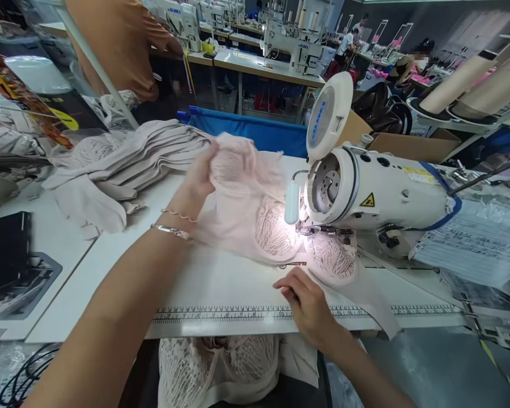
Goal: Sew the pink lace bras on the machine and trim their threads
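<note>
My left hand (202, 170) is closed on a pale pink bra (233, 164), lifted and blurred by motion at the left of the sewing machine. Beside it, a bra with lace cups (278, 231) lies on the table under the needle area, one cup on each side of the lit presser foot. Whether the two are joined, I cannot tell. My right hand (308, 306) is curled in front of the cups, apart from them, with a small dark thing showing between the fingers. A small metal piece (295, 264) lies just beyond its fingertips.
The white sewing machine (391, 187) fills the right side, its round cover (330, 116) swung up. Stacked bras (153, 153) lie at left. Another lace bra (221, 368) rests on my lap. A ruler strip (238, 314) runs along the table's front edge. A person (114, 45) is ahead.
</note>
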